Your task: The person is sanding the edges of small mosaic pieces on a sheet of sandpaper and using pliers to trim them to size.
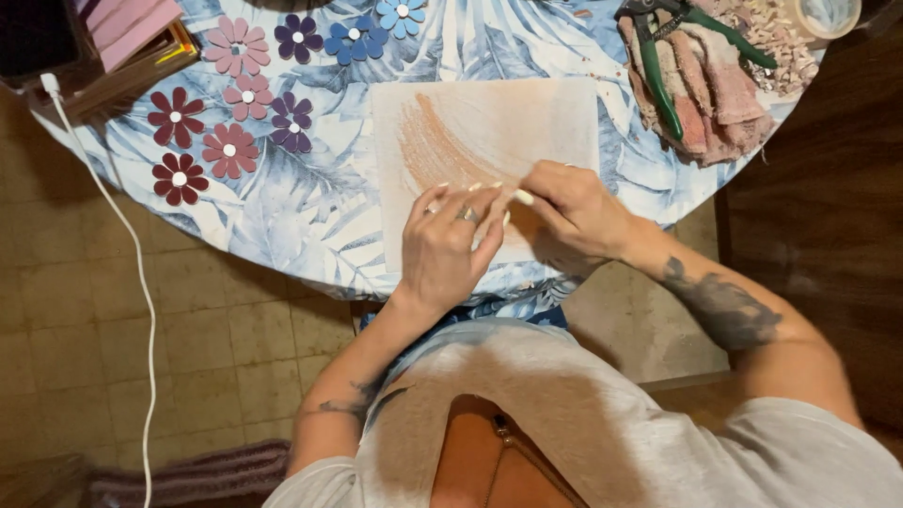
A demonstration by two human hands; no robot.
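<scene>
While both hands meet at the near edge of the table, the left hand (442, 249) lies curled, knuckles up and a ring on one finger, over a small pale piece (522, 197) whose tip shows between the two hands; the right hand (574, 214) closes its fingertips on that tip from the other side. What the left fingers pinch underneath I cannot tell. Small, thin and light by the look of it, the piece probably wants a fingertip pinch near its ends and could snap if bent. Beneath lies a square whitish sheet (489, 122), matte, smeared with orange-brown streaks. Farther off on the leaf-printed tablecloth (310, 207) sit flat petal-shaped flowers (230, 150), maroon, pink, purple and blue, and green-handled pliers (658, 66) on a folded, soft-looking cloth (715, 103).
</scene>
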